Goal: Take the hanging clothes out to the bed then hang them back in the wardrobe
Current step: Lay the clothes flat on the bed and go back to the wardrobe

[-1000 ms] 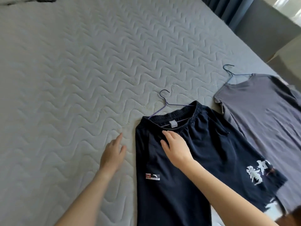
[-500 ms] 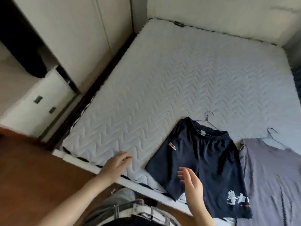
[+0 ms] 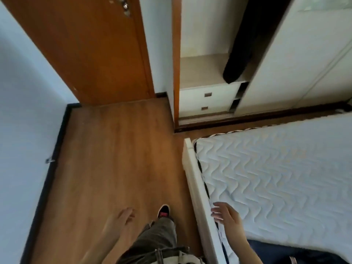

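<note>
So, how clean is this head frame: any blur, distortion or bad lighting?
Head view: motion blur smears the left hand and wardrobe edges; the wide-angle lens slants the door and bed frame; light is soft, no glare; the dark garment hanging inside shows no detail.

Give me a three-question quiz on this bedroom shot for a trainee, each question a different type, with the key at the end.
1. True or false: the left hand and the right hand both hold nothing.
2. What hangs inside the open wardrobe? A) a dark garment B) a white towel C) nothing
3. Fill the gap: the dark blue shorts lie on the ____.
Key: 1 true; 2 A; 3 bed.
</note>
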`<act>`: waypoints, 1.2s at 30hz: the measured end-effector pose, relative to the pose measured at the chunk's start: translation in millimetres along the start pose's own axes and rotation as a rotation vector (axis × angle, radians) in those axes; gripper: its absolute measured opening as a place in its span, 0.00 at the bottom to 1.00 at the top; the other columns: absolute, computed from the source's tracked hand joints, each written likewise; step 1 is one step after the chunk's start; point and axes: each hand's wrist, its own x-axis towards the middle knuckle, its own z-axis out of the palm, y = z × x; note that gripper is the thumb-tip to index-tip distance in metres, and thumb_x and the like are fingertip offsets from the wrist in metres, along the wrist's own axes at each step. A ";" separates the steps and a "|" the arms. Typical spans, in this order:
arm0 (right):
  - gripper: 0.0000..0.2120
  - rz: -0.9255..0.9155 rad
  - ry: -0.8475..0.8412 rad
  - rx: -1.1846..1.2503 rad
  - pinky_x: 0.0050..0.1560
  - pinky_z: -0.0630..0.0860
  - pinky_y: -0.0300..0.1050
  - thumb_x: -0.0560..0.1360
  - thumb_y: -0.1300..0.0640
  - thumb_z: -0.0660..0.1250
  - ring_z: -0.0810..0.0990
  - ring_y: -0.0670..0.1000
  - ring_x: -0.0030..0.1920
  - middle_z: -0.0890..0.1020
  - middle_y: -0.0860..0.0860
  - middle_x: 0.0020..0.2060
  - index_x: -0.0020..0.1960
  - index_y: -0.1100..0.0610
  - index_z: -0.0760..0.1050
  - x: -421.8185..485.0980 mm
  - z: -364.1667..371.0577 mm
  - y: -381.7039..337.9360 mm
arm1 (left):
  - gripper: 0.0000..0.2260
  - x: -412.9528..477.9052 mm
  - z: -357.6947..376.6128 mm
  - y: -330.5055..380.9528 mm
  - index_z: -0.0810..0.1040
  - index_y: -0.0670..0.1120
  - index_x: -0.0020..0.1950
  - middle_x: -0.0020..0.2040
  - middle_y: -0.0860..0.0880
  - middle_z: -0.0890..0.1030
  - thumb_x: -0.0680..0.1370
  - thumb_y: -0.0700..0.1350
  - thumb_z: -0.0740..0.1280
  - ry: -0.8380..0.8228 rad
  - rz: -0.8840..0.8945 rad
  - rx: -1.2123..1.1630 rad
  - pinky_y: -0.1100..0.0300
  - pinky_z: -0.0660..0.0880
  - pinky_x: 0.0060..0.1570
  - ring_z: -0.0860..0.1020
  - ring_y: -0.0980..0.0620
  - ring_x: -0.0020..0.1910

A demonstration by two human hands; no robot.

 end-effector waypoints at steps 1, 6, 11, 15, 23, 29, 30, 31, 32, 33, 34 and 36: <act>0.13 -0.008 -0.035 -0.015 0.42 0.78 0.43 0.82 0.61 0.58 0.83 0.58 0.43 0.84 0.63 0.42 0.49 0.64 0.80 11.9 22.2 -10.9 | 0.11 4.4 -22.2 -8.1 0.81 0.38 0.47 0.44 0.38 0.82 0.81 0.41 0.61 0.062 -0.030 -0.050 0.56 0.73 0.42 0.78 0.46 0.39; 0.13 -0.025 -0.158 -0.140 0.46 0.79 0.46 0.82 0.60 0.57 0.84 0.57 0.44 0.85 0.60 0.43 0.51 0.63 0.80 77.6 135.8 -51.5 | 0.12 40.5 -114.2 -27.2 0.81 0.39 0.47 0.42 0.39 0.82 0.82 0.41 0.59 0.290 -0.105 -0.173 0.55 0.71 0.38 0.77 0.45 0.37; 0.13 -0.007 -0.178 -0.174 0.44 0.79 0.43 0.83 0.60 0.57 0.83 0.58 0.46 0.84 0.61 0.45 0.53 0.64 0.78 130.2 223.9 -100.0 | 0.12 94.4 -183.5 28.3 0.81 0.44 0.48 0.45 0.43 0.83 0.82 0.45 0.59 0.278 -0.086 -0.148 0.57 0.74 0.43 0.81 0.45 0.44; 0.13 -0.004 -0.144 -0.217 0.43 0.81 0.40 0.83 0.59 0.56 0.83 0.57 0.48 0.84 0.59 0.46 0.54 0.63 0.78 154.7 256.3 -141.0 | 0.10 148.9 -221.3 108.5 0.81 0.49 0.49 0.45 0.46 0.83 0.81 0.45 0.60 0.225 0.051 -0.077 0.52 0.76 0.51 0.81 0.46 0.47; 0.12 0.106 0.004 -0.104 0.33 0.80 0.38 0.82 0.62 0.57 0.81 0.59 0.39 0.82 0.62 0.41 0.49 0.66 0.78 248.1 293.9 -186.8 | 0.09 282.9 -216.5 257.7 0.81 0.50 0.50 0.47 0.50 0.84 0.81 0.47 0.61 0.079 0.185 -0.028 0.56 0.76 0.54 0.81 0.53 0.49; 0.11 0.142 0.033 -0.020 0.33 0.78 0.40 0.82 0.62 0.58 0.81 0.54 0.35 0.82 0.60 0.39 0.50 0.66 0.78 345.0 354.1 -260.9 | 0.10 373.8 -221.6 342.9 0.82 0.47 0.51 0.47 0.47 0.84 0.81 0.46 0.60 0.018 0.143 -0.016 0.61 0.75 0.46 0.81 0.49 0.48; 0.11 0.137 0.041 -0.004 0.37 0.79 0.43 0.81 0.62 0.59 0.81 0.56 0.37 0.82 0.60 0.40 0.50 0.64 0.78 357.9 364.9 -278.4 | 0.10 386.3 -228.1 355.2 0.81 0.46 0.52 0.47 0.46 0.84 0.81 0.46 0.60 0.008 0.134 -0.015 0.61 0.74 0.45 0.81 0.48 0.48; 0.10 0.121 0.045 0.011 0.41 0.79 0.46 0.81 0.61 0.59 0.82 0.57 0.39 0.83 0.60 0.41 0.49 0.63 0.79 370.3 375.0 -297.2 | 0.11 398.3 -235.9 367.8 0.81 0.45 0.53 0.47 0.46 0.84 0.81 0.46 0.60 0.007 0.129 -0.004 0.60 0.74 0.46 0.81 0.47 0.48; 0.10 0.100 0.048 0.011 0.44 0.79 0.48 0.81 0.61 0.60 0.82 0.58 0.41 0.83 0.60 0.41 0.49 0.62 0.79 382.4 384.6 -315.6 | 0.11 410.4 -244.5 380.3 0.81 0.44 0.53 0.47 0.45 0.84 0.81 0.46 0.60 0.012 0.135 0.018 0.59 0.74 0.46 0.81 0.46 0.48; 0.10 0.077 0.048 0.010 0.46 0.80 0.50 0.81 0.61 0.60 0.83 0.59 0.42 0.84 0.60 0.42 0.49 0.61 0.80 394.3 393.0 -332.2 | 0.11 421.8 -253.2 393.5 0.81 0.44 0.53 0.46 0.45 0.83 0.82 0.46 0.60 0.019 0.146 0.045 0.57 0.74 0.47 0.81 0.44 0.48; 0.10 0.056 0.049 0.003 0.47 0.80 0.50 0.81 0.60 0.60 0.83 0.59 0.43 0.84 0.60 0.43 0.49 0.61 0.80 405.6 400.4 -346.8 | 0.11 433.6 -261.8 405.6 0.81 0.45 0.52 0.46 0.45 0.83 0.82 0.46 0.60 0.024 0.161 0.064 0.56 0.74 0.48 0.81 0.44 0.48; 0.10 0.018 0.065 -0.014 0.46 0.81 0.48 0.81 0.60 0.60 0.84 0.58 0.44 0.84 0.60 0.44 0.51 0.60 0.80 425.5 412.8 -370.3 | 0.11 457.6 -277.1 432.1 0.81 0.46 0.49 0.45 0.44 0.83 0.82 0.44 0.59 0.029 0.180 0.104 0.54 0.74 0.49 0.80 0.44 0.47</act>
